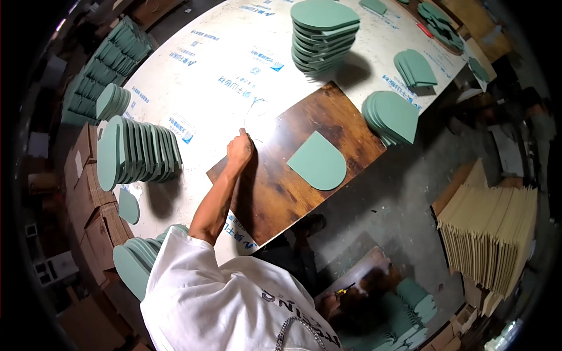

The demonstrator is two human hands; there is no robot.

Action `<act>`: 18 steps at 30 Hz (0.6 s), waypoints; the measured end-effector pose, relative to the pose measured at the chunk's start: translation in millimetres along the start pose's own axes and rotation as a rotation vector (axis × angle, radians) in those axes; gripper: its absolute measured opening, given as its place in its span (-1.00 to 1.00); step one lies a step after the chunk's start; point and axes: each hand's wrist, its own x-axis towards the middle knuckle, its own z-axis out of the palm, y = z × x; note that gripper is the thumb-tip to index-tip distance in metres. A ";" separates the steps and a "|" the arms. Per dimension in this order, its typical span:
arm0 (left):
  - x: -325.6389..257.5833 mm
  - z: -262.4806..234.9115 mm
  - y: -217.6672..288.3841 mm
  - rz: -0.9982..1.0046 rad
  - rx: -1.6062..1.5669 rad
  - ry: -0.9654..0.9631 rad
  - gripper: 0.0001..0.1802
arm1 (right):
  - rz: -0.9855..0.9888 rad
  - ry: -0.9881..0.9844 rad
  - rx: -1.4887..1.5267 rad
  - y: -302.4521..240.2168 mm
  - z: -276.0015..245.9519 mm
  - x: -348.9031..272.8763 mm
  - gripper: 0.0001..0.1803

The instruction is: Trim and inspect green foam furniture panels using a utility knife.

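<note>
My left hand (239,151) is closed in a pinch over the table, by the left edge of a brown wood-patterned board (263,193). A thin pale curled strand (256,100) shows just beyond its fingertips and seems to run from them. On the board lies one flat green piece (318,162), rounded at one end. Low in the view, my right hand (329,305) is closed around a yellow-and-black cutter-like tool (344,290). My white shirt hides part of that hand.
Stacks of green pieces stand on the white table (216,76): a tall stack (325,41) at the back, a leaning row (137,151) at left, a fanned pile (391,116) at right. Cartons (93,199) stand left of the table; a bundle of tan sheets (489,234) is at right.
</note>
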 end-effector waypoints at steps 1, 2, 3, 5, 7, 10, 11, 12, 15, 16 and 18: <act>1.9 3.6 -5.5 0.056 0.035 -0.006 -0.54 | -0.022 -0.009 0.022 -11.8 6.0 -5.4 -0.95; 1.0 3.0 -14.7 0.041 0.025 0.029 -0.66 | 0.004 -0.021 0.013 -32.0 15.3 -19.6 -0.98; 1.5 5.9 -17.4 0.057 0.035 0.098 -0.72 | 0.007 -0.005 0.028 -34.8 16.6 -21.1 -0.98; -8.0 4.5 1.4 0.106 -0.050 0.097 -0.72 | 0.058 0.027 0.124 -40.4 7.7 -22.0 -0.89; -63.2 -30.6 88.8 0.209 -0.416 0.014 -0.73 | 0.029 0.097 0.222 -33.5 -6.3 -19.5 -0.93; -164.2 -14.1 144.0 0.562 -0.551 -0.401 -0.62 | 0.094 0.091 0.093 -29.2 -2.4 -31.1 -0.80; -188.0 -37.1 202.3 0.420 -0.250 -0.906 -0.40 | 0.106 0.078 0.053 -23.7 -8.3 -30.5 -0.74; -200.8 -2.2 181.1 0.810 -0.352 -0.929 -0.28 | 0.125 0.066 0.068 -25.1 -2.6 -34.0 -0.74; -171.3 11.0 206.8 0.712 -0.304 -0.799 -0.21 | 0.278 0.125 0.217 -43.9 -9.9 -38.6 -0.57; -148.4 17.2 206.7 0.654 -0.334 -0.703 -0.22 | 0.288 0.031 0.322 -48.6 -14.4 -41.5 -0.54; -88.1 30.0 201.1 0.798 -0.220 -0.341 -0.21 | 0.312 -0.115 0.471 -49.1 -21.5 -35.7 -0.52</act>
